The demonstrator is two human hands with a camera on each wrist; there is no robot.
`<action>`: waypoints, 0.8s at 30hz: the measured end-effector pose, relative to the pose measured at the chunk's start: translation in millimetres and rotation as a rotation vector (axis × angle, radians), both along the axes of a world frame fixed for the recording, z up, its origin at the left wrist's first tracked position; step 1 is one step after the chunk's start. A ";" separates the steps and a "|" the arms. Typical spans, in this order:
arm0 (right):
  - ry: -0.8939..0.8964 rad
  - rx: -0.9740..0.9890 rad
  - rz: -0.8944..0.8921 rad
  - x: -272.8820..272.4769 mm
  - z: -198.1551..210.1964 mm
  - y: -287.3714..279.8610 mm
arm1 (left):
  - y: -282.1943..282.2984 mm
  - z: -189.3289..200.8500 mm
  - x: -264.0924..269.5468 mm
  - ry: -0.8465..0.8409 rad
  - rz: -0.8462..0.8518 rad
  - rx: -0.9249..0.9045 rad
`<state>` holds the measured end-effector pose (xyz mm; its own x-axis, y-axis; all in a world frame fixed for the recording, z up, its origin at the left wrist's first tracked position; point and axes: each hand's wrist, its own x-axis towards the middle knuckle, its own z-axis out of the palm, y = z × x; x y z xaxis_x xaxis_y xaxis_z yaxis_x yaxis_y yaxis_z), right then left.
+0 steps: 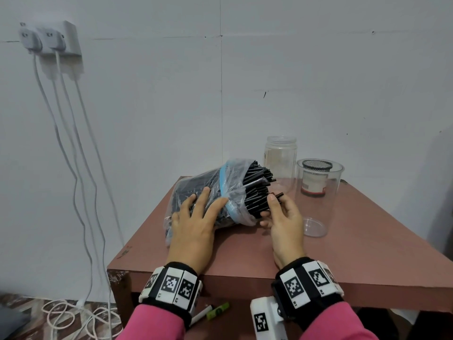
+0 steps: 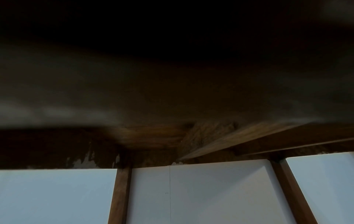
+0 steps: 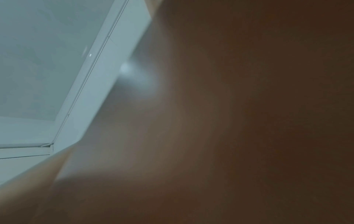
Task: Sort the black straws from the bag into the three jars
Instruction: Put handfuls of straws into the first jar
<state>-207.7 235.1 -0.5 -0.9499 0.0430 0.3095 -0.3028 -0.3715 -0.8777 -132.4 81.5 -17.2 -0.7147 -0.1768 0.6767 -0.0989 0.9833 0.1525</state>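
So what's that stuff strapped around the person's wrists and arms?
Both arms wear bright pink sleeves. Each wrist carries a black band: the left band and the right band are both ringed with white tiles printed with black square codes. A white box with another code hangs under the right wrist. The left hand and right hand are bare.

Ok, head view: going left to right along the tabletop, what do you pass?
Left hand pressing on the bag → straws sticking out of it → right hand pinching a few → clear cup.
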 end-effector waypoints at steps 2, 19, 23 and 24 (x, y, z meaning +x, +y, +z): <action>-0.020 0.026 0.023 -0.6 -1.8 0.1 | -0.8 -0.2 0.3 -0.003 -0.010 0.015; 0.038 0.014 0.053 0.9 -0.8 -0.6 | 2.0 4.1 2.7 0.006 -0.030 0.063; 0.056 -0.170 -0.089 -4.3 2.9 3.1 | 2.2 5.8 4.0 -0.001 -0.025 0.093; 0.045 -0.201 -0.047 -4.5 2.5 2.7 | 1.6 5.6 3.8 0.003 -0.028 0.105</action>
<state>-212.2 237.7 2.0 -0.9309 0.1523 0.3320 -0.3610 -0.5223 -0.7726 -128.6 83.1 -11.6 -0.7188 -0.2264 0.6573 -0.0707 0.9644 0.2549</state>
